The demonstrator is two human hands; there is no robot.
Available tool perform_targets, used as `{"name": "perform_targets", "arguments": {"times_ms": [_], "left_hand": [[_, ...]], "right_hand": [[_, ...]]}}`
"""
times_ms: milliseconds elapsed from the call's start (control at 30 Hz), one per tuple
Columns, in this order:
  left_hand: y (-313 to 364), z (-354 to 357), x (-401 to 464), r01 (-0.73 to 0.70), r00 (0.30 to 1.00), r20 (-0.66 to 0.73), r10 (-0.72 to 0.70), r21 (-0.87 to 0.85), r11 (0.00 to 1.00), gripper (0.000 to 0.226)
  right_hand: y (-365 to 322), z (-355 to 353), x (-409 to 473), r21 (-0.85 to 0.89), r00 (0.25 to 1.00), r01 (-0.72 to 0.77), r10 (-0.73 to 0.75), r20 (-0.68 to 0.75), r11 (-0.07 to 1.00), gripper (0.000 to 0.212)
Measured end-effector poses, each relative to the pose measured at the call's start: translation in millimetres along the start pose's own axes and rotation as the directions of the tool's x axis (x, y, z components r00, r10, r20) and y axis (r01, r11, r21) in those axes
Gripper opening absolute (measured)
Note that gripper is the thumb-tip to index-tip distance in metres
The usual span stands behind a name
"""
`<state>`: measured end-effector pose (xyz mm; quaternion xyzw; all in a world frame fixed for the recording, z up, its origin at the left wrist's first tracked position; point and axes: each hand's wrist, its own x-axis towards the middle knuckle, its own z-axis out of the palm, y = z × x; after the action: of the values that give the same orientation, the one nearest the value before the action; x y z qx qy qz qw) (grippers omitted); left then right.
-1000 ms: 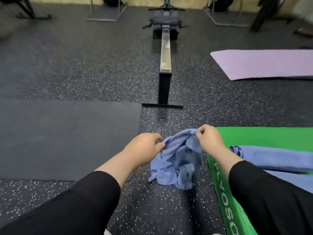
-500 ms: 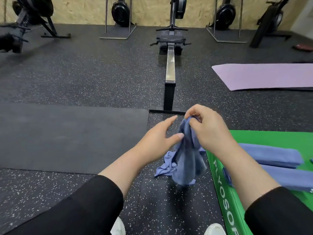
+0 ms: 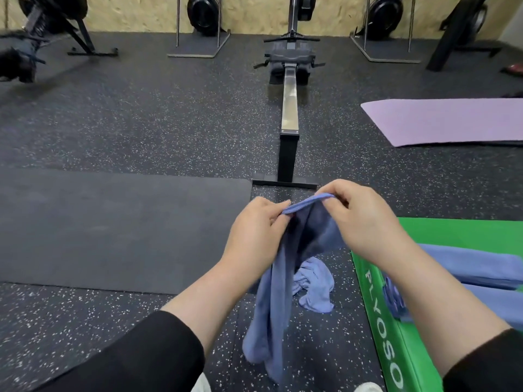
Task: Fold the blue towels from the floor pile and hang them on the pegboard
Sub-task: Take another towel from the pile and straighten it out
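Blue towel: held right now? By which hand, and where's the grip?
Yes. Both hands pinch the blue towel along its top hem: left hand at one end, right hand at the other; the rest hangs down.

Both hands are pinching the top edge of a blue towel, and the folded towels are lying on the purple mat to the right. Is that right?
Not quite. Left hand and right hand do pinch the blue towel along its top edge, but the folded towels lie on the green box, not the purple mat, as the head view shows.
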<state>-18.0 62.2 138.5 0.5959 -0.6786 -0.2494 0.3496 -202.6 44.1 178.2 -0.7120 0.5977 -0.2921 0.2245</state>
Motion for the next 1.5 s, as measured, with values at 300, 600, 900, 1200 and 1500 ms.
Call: {"name": "perform_targets", "arguments": {"times_ms": [300, 600, 900, 1200, 1500], "left_hand": [[-22.4, -1.4, 20.0, 0.157, 0.945, 0.261, -0.197, 0.164, 0.974, 0.016], [-0.8, -9.6, 22.2, 0.080, 0.970, 0.240, -0.046, -0.137, 0.987, 0.035], [-6.4, -8.7, 21.6, 0.115, 0.963, 0.243, -0.118, 0.027, 0.993, 0.015], [-38.9, -13.7, 21.1, 0.156, 0.961, 0.164, -0.222, 0.341, 0.927, 0.017], [-7.8, -5.8, 23.3, 0.037, 0.976, 0.216, -0.007, -0.138, 0.990, 0.020]], "right_hand": [[16.0, -10.1, 19.1, 0.108, 0.967, -0.132, 0.152, -0.205, 0.985, 0.027], [6.6, 3.8, 11.6, -0.089, 0.948, 0.040, -0.010, 0.319, 0.995, 0.059], [11.5, 4.2, 11.5, -0.093, 0.989, -0.100, 0.109, 0.100, 0.991, 0.020], [32.2, -9.9, 15.1, -0.098, 0.979, -0.206, 0.205, -0.013, 0.974, 0.013], [11.1, 18.8, 8.8, -0.109, 0.957, 0.018, 0.014, 0.289, 0.994, 0.051]]}}
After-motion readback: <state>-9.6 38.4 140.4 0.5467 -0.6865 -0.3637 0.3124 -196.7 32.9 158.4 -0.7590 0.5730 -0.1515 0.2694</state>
